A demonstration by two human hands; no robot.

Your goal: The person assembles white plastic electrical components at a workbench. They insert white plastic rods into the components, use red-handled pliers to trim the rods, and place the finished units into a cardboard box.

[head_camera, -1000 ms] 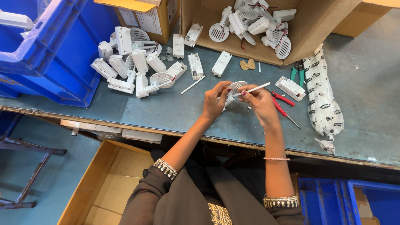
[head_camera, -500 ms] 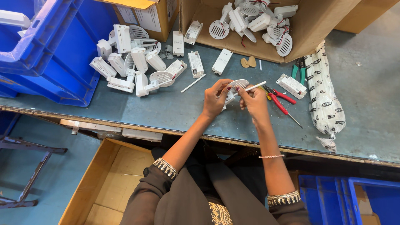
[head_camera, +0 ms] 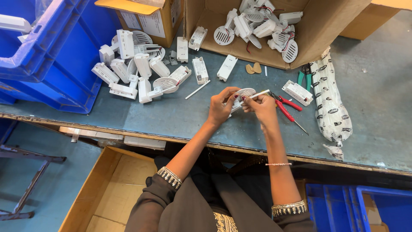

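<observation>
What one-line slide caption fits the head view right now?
Both hands, left hand and right hand, hold a white slotted round part above the workbench, beside red-handled pliers.

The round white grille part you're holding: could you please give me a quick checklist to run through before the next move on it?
1. Both hands on the part: left hand and right hand grip the round white grille part: ok.
2. Thin white stick pinched in the right fingers: ok.
3. Stick seated in the part: cannot tell, fingers hide it.
4. Red-handled pliers within reach on the bench, beside the right hand: ok.
5. More parts at hand in the cardboard box: ok.
</observation>
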